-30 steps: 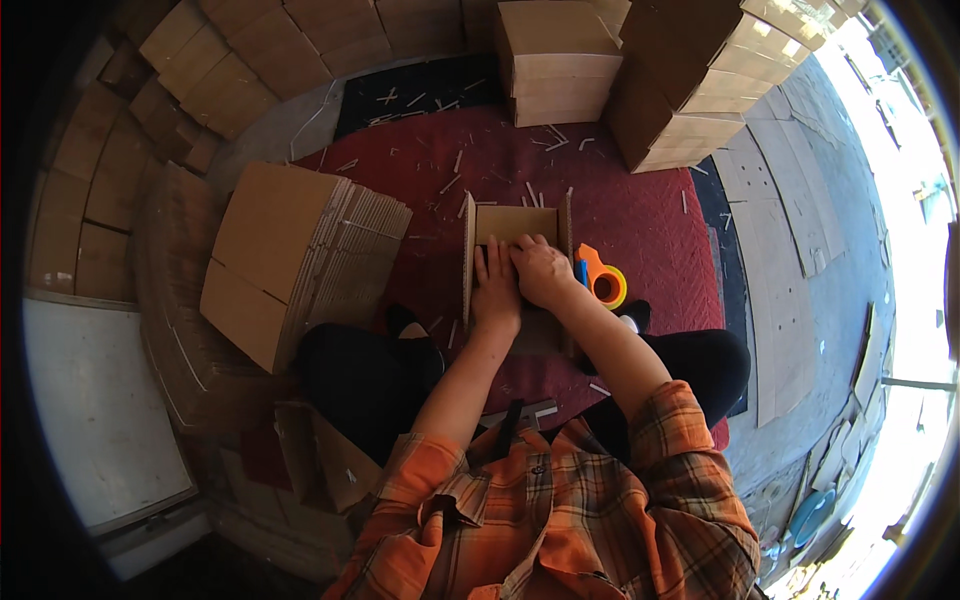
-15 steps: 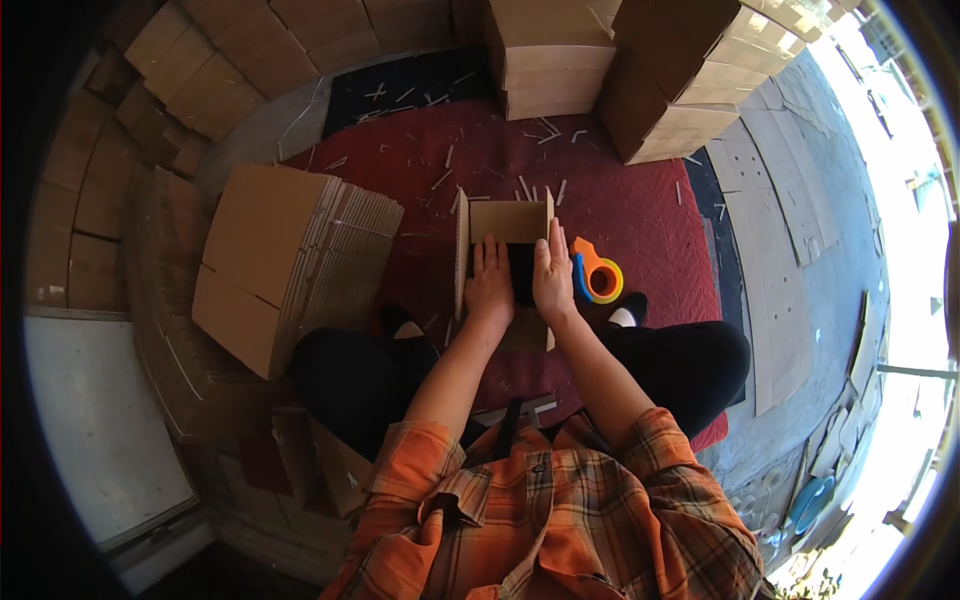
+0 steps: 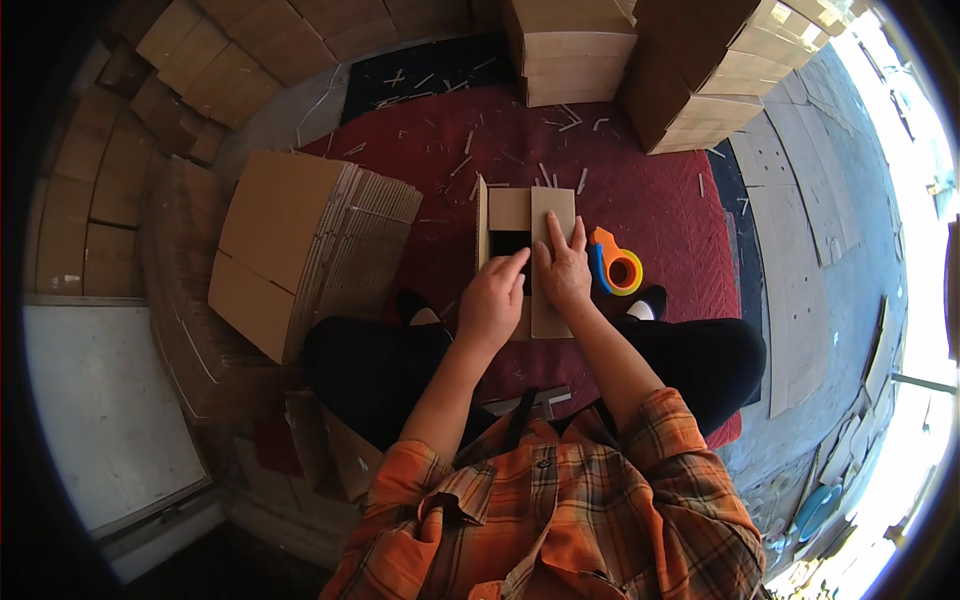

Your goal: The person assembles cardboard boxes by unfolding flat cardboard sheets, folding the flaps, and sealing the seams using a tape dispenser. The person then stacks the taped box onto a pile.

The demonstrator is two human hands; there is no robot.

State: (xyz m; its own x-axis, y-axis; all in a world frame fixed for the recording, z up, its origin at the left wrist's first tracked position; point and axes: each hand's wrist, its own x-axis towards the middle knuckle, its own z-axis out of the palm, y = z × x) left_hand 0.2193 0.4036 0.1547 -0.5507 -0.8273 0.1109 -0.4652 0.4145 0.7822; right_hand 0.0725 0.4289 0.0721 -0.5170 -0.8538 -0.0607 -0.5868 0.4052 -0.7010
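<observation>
Between my knees stands a small cardboard box (image 3: 510,208), its top partly uncovered, with a dark inside showing. The right flap (image 3: 552,318) is folded flat across the box's right half. My right hand (image 3: 565,268) lies on that flap, fingers spread. My left hand (image 3: 490,305) is over the box's left side, fingers loosely bent and pointing at the folded flap's edge; I see nothing held in it. The left flap (image 3: 482,215) stands upright. Right of the box lies an orange tape dispenser (image 3: 606,245) with yellow and blue parts.
A leaning stack of flattened cardboard boxes (image 3: 275,225) is at my left. Closed boxes (image 3: 578,60) are piled at the back, with more along the left wall. Cardboard scraps lie on the red cloth (image 3: 680,220). Flat cardboard sheets (image 3: 785,300) cover the floor at right.
The right flap, upright before, is now folded down under my right hand. My left hand has drawn back from inside the box, its fingers now bent. The view has shifted slightly.
</observation>
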